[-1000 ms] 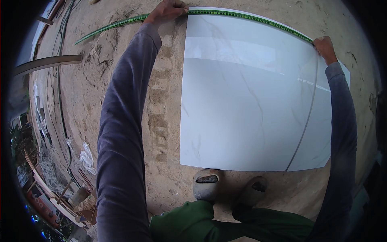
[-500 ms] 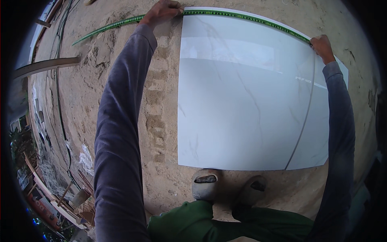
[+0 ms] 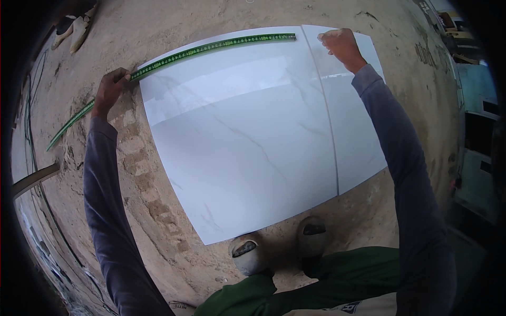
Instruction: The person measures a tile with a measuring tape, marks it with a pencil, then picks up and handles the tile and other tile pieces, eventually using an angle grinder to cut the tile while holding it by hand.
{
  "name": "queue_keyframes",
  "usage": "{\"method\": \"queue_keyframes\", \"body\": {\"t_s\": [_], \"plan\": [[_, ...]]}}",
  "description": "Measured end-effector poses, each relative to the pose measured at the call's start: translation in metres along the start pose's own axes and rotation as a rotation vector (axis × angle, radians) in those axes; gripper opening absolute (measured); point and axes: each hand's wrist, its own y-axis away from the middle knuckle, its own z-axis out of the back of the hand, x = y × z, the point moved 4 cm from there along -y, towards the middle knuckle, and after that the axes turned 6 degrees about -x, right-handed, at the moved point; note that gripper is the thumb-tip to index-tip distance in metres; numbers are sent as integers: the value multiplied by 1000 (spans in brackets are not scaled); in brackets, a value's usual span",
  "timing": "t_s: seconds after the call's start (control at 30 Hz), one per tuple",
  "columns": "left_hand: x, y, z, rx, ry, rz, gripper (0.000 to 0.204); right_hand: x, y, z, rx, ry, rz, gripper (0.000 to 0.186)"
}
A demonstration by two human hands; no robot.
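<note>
A large glossy white tile with faint grey veins lies flat on the ground in front of my feet. A narrower white piece sits at its right, past a grey seam. Along the far edge runs a green measuring tape, its free end resting on the tile short of the seam. My left hand is closed on the tape at the tile's far left corner, and more tape trails beyond it over the dirt. Over the narrower piece, apart from the tape, my right hand has its fingers curled together; whatever they may hold is hidden.
My shoes stand at the tile's near edge. Bare, rough ground surrounds it. A curved strip and dark cables lie at the left. Another person's feet show at the far left.
The tape's end has left my right hand and now lies on the tile, left of the seam. My right hand is now beyond the seam. The whole view has turned.
</note>
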Motion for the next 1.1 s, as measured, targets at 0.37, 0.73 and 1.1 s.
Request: {"method": "queue_keyframes", "body": {"t_s": [0.37,0.73,1.1], "plan": [[-179,28,-23,-267,-358,-256,20,-47,267,129,208,421,-14,22],[-341,100,-85,-305,-370,-280,23,-36,281,37,74,316,475,11],[-273,341,-16,-362,-309,305,18,-31,46,-73,-179,557,564,31]]}}
